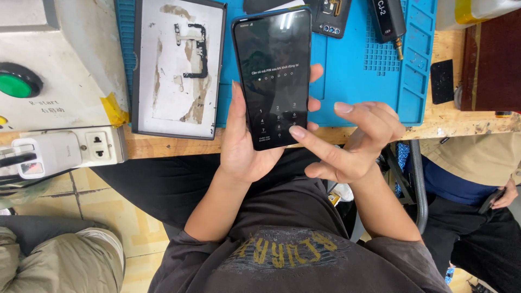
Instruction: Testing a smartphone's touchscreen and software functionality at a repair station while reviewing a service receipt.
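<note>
Left hand (pixel 247 146) cradles a black smartphone (pixel 273 76) upright over the near edge of the table, fingers wrapped round both long sides; screen shows a numeric keypad. Right hand (pixel 347 144) holds nothing, index fingertip (pixel 297 131) extended to the keypad's lower right, other fingers curled. Judgement: keep the grip steady, tap with the pad squarely on one key, lift fully between presses. Blue work mat (pixel 369 70) lies behind.

Left hand (pixel 247 144) cupped upward; right hand (pixel 353 144) forefinger extended.
</note>
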